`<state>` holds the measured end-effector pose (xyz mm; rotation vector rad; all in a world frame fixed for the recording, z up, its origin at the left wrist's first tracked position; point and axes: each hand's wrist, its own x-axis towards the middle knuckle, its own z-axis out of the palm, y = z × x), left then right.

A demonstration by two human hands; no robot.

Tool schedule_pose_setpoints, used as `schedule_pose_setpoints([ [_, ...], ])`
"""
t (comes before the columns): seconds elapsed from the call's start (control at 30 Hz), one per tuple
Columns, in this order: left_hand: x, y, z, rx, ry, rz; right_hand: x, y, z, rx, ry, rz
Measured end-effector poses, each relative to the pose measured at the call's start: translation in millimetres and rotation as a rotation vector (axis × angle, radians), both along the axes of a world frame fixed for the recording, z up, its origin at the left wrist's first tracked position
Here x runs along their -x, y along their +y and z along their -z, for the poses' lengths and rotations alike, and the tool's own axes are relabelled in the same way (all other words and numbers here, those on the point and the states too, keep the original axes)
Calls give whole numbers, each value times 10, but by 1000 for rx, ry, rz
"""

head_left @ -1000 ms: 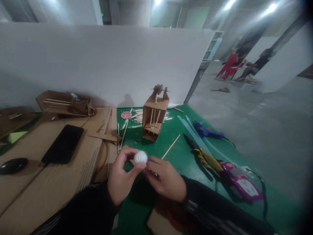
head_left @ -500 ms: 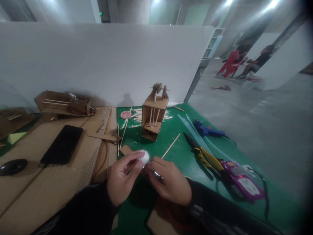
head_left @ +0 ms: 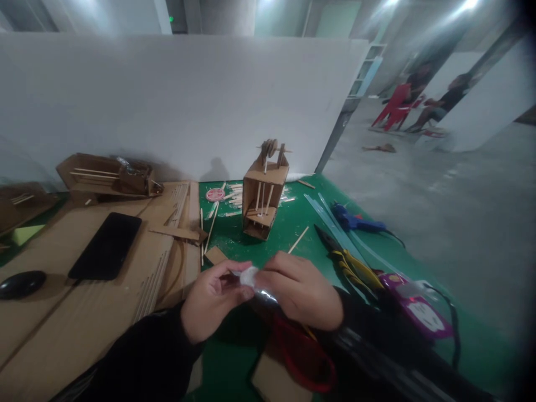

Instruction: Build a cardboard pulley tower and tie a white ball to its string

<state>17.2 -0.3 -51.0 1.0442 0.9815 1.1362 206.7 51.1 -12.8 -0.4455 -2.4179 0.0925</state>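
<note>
Between the fingertips of my left hand [head_left: 218, 298] is a small white roundish piece [head_left: 248, 277]. My right hand [head_left: 304, 287] is closed beside it, fingers touching the piece, with a shiny clear or metallic item [head_left: 266, 296] under them that I cannot make out fully. Red loop handles [head_left: 307, 363], like those of scissors, show below my right hand. Behind both hands a cardboard frame [head_left: 264, 192] stands upright, with sticks inside and small cardboard discs on top.
Left: cardboard sheet [head_left: 37, 329], phone [head_left: 106, 245], black mouse [head_left: 23, 283] and cardboard box [head_left: 103, 176]. Right: pliers [head_left: 354, 265], blue glue gun [head_left: 355, 219] and purple power socket [head_left: 419, 312]. Loose sticks [head_left: 237, 198] lie behind. Two people sit far off at right.
My right hand has shifted slightly right and up, turning over the white piece. The red handles and more of the shiny item now show. The white piece is more covered by fingers.
</note>
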Motion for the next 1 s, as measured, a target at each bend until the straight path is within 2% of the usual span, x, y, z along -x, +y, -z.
schedule_pose_setpoints([
  [0.13, -12, -29, -18, -14, -30, 27, -20, 116, 114, 49, 99, 3],
  [0.27, -31, -74, -27, -44, -29, 78, 15, 188, 214, 223, 217, -12],
  [0.4, -38, -98, -39, -110, -27, 34, 78, 212, 302, 373, 297, -10],
  [0.5, -30, -97, -50, -188, 53, 18, 103, 200, 360, 426, 252, -19],
  [0.6, -15, -82, -38, -220, 128, -28, 111, 163, 390, 440, 181, -54],
  [0.83, -5, -36, 43, -331, 415, -264, 149, -16, 345, 420, 25, -55],
  [0.93, -20, -25, 53, -307, 384, -291, 165, -81, 317, 360, -22, -78],
  [1.0, -25, -14, 47, -293, 314, -266, 162, -101, 295, 308, -35, -95],
])
